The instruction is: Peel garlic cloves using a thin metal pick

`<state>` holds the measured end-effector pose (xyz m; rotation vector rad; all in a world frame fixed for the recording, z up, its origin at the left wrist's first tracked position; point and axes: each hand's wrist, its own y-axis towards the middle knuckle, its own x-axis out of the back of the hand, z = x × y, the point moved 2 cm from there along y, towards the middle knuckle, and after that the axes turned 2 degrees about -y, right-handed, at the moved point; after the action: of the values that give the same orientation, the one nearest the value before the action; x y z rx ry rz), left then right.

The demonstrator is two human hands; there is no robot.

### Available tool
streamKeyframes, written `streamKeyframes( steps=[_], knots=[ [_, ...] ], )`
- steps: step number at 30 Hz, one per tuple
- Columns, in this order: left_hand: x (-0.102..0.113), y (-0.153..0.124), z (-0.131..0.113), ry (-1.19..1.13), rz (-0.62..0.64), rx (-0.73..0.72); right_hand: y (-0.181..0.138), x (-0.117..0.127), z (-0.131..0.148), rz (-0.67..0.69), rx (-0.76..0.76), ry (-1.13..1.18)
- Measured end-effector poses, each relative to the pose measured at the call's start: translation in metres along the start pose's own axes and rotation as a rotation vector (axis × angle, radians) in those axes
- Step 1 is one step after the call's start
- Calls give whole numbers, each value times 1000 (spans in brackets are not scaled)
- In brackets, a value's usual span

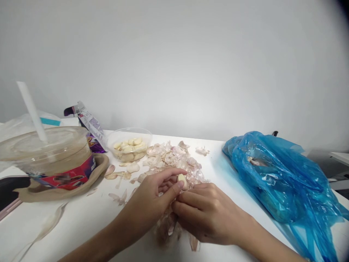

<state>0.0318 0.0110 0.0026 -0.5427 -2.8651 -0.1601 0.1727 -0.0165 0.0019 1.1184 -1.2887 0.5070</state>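
Note:
Between the thumb and fingertips of my left hand point(156, 194) is a pale, peeled-looking garlic clove point(182, 181). My right hand point(209, 214) is closed right beside it, its curled fingers meeting my left thumb. Whatever those fingers hold is hidden; a shiny sliver shows below them, too blurred to name. Under and beyond both hands spreads a heap of papery garlic skins point(174, 158). A clear plastic bowl point(147, 135) with several peeled cloves point(131, 147) stands behind, to the left. A few loose garlic pieces point(132, 167) lie in front of the bowl.
At the left, a large lidded drink cup point(65, 156) with a white straw point(31, 109) sits in a brown cardboard holder point(100, 167). Behind it leans an opened purple wrapper point(94, 127). A blue plastic bag point(272, 178) covers the right side; a dark phone-like object point(12, 193) lies far left.

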Motion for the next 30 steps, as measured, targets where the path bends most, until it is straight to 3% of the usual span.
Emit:
streamKeyframes(
  steps=[9,30],
  knots=[
    [0,-3,-4,128,-8,-31,0,0,0,37,2,5],
    [0,-1,-2,119,-8,-43,1,0,1,44,-19,15]
  ],
)
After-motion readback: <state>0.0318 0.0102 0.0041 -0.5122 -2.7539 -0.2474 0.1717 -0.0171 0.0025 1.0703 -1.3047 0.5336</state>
